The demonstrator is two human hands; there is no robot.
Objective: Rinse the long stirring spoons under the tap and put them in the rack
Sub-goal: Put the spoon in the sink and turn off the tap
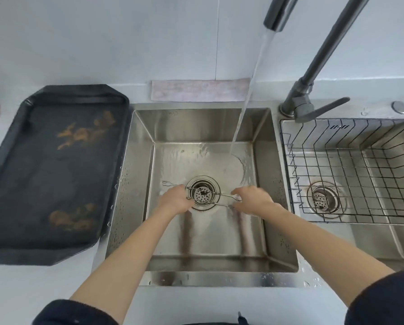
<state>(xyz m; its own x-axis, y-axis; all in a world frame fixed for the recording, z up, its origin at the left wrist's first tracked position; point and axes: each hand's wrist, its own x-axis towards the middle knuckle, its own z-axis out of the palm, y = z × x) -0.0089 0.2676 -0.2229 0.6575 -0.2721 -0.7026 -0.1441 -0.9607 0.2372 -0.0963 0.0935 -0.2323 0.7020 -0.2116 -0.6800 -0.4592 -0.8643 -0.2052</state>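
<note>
Several long thin metal stirring spoons (pixel 216 195) lie across the drain (pixel 203 193) at the bottom of the left sink basin (pixel 135 184). My left hand (pixel 175 200) grips their left ends beside the drain. My right hand (pixel 251 198) is at their right ends, fingers curled around the tips. One more small utensil (pixel 170 183) lies on the basin floor just left of the drain, beyond my left hand. Water (pixel 248 90) runs from the tap spout (pixel 276 17) and lands on the basin floor behind my right hand. The wire rack (pixel 351 165) sits in the right basin and holds nothing.
A dark rectangular tray (pixel 55 174) with gold markings lies on the counter left of the sink. A folded pale cloth (pixel 200 90) rests behind the basin. The tap base and lever (pixel 313 109) stand between the two basins. A second drain (pixel 322 198) shows under the rack.
</note>
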